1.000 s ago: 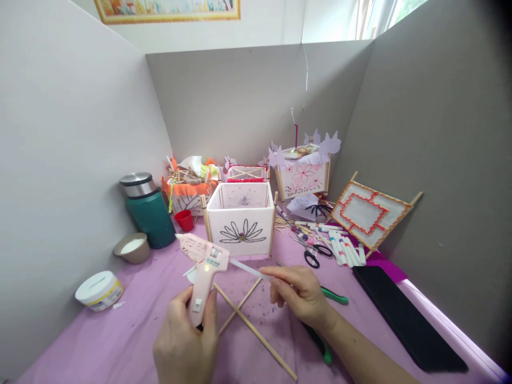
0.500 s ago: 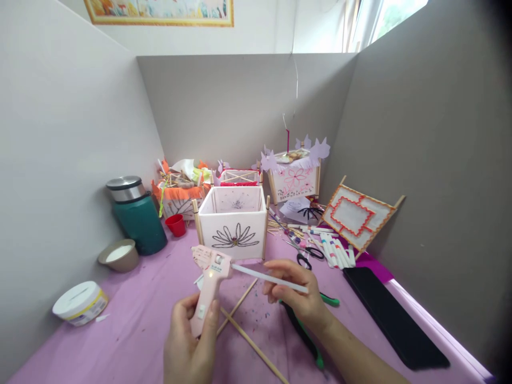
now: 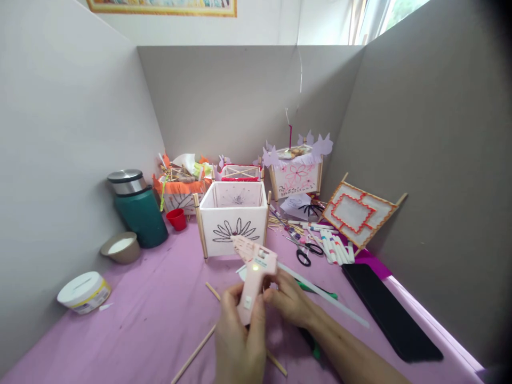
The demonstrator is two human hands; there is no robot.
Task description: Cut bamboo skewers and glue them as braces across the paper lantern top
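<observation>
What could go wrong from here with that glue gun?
The lit light on the glue gun suggests a hot nozzle, which might burn the left hand or right hand if either slipped forward.
The long glue stick jutting from its rear could catch on the right forearm.
Glue might drip onto the purple tabletop.

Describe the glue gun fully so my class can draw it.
The glue gun is pale pink and looks plastic, with lettering, a small glowing light and a pale switch on its handle. Its tapered nozzle points left, overlapping the flowered box in view. A long whitish glue stick juts from the rear, sloping down rightward. The left grip holds the handle above the table; the right grip is close behind, contact partly hidden.
</observation>
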